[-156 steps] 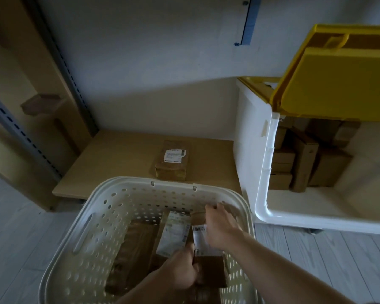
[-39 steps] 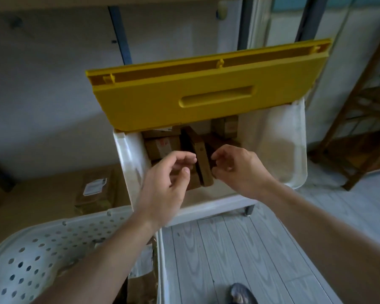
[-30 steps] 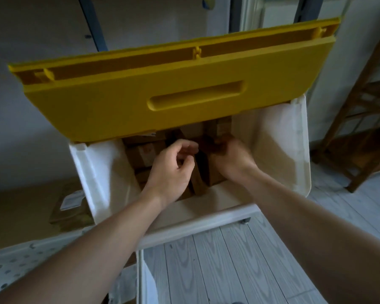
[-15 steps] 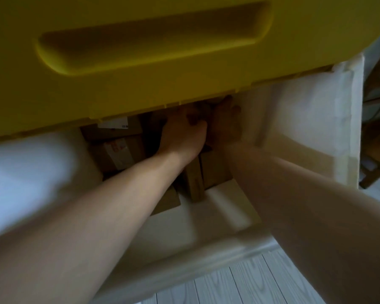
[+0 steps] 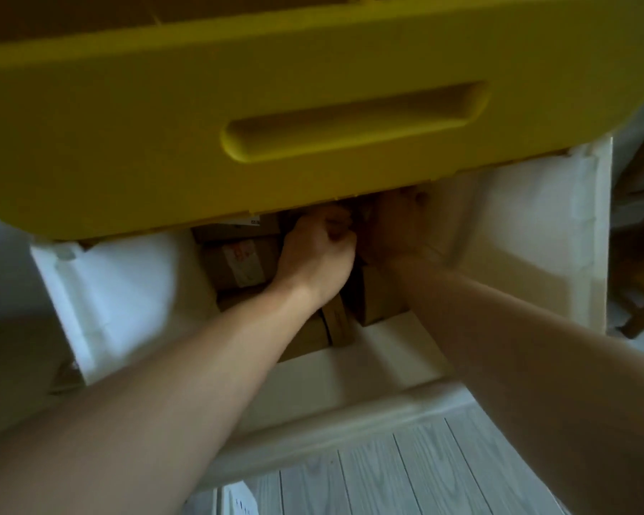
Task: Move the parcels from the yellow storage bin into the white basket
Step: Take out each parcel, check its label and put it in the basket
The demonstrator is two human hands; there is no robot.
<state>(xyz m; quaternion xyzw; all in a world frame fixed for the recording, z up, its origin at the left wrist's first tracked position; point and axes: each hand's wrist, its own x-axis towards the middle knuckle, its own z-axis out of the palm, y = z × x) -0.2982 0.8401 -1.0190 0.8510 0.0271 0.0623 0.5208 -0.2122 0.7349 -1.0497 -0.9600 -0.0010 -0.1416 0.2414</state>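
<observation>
Nearest the camera, grey wooden floor planks (image 5: 406,473) are showing at the bottom edge, with a pale fragment of what may be the white basket (image 5: 240,501) just entering at the lower edge, too little of it showing to be sure. Both bare forearms are extending from the lower corners across the front rim of the storage bin (image 5: 369,399), whose white walls are enclosing the opening on the left and right sides. Inside, on the bin floor toward its back, brown cardboard parcels (image 5: 238,262) are standing packed together: one bearing a label with red print is lying at the left, and narrower upright ones (image 5: 380,302) are standing beneath the wrists. The left hand (image 5: 318,250) is reaching into this stack with its fingers curled in a closed grip; whether it is pinching a parcel cannot be told, since the fingertips are turned away and in shadow. The right hand (image 5: 402,228) is lying just beside it, deeper in the bin, fingers pressing against a dark parcel (image 5: 363,213) under the lid edge; its grip is too dim to judge. Farthest, the raised yellow lid (image 5: 238,105) with its recessed handle (image 5: 354,120) is filling the upper part of the view, overhanging both hands.
</observation>
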